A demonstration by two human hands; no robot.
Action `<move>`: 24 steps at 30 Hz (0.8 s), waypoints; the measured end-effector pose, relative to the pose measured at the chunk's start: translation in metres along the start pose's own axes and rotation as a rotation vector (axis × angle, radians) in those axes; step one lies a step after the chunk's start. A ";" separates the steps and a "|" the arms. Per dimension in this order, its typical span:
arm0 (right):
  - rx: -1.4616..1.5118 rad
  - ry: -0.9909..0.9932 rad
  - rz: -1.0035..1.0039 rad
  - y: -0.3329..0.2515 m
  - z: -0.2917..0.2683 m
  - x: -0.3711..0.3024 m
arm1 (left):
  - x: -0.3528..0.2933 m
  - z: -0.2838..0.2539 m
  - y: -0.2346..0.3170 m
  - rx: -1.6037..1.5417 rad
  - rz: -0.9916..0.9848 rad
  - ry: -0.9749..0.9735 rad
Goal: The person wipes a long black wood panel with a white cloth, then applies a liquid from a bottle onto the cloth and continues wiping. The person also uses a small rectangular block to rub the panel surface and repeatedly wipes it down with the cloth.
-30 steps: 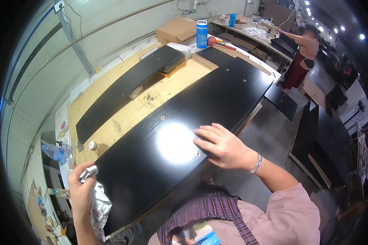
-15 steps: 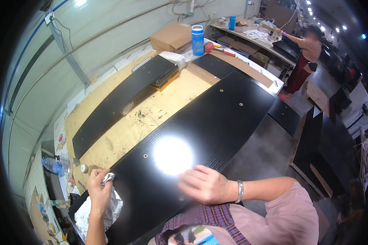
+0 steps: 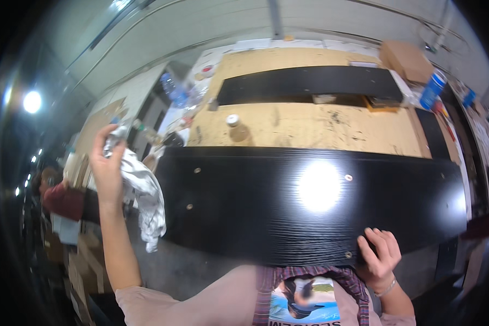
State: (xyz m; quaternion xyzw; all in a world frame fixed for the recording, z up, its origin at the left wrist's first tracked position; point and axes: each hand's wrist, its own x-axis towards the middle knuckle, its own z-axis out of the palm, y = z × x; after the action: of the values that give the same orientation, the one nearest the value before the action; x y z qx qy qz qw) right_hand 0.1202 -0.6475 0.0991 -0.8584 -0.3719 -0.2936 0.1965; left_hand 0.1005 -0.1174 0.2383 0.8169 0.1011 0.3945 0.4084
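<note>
A long black wooden panel (image 3: 244,217) with several small round inserts lies across the bench in front of me, and a lamp glares off its surface. Raised past the panel's left end, my left hand (image 3: 108,157) pinches a crumpled white cloth (image 3: 146,201) that hangs down from it. My right hand (image 3: 380,252) rests at the near edge of the panel, right of the middle, close to one insert. Its fingers lie on the black surface, apart and holding nothing.
A curved black panel (image 3: 309,81) sits propped at the back of the yellow bench top (image 3: 288,122). A small white-capped bottle (image 3: 233,125) stands beyond the long panel. Blue bottle (image 3: 433,89) and cardboard box (image 3: 405,61) are at back right; a clear plastic bottle (image 3: 171,89) at left. Another person (image 3: 62,198) is far left.
My view has swung to the left. My left hand has lifted the cloth off the panel's left end. My right hand has shifted from the panel's middle to its near edge.
</note>
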 end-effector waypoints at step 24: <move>0.144 0.026 0.125 0.128 -0.058 0.218 | -0.144 0.063 0.019 -0.053 0.069 -0.265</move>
State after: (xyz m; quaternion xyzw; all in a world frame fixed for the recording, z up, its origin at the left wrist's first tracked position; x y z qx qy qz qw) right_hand 0.3157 -0.6482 0.2693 -0.8597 -0.3352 -0.2646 0.2804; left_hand 0.0474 -0.2370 0.1491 0.8538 0.0078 0.2994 0.4257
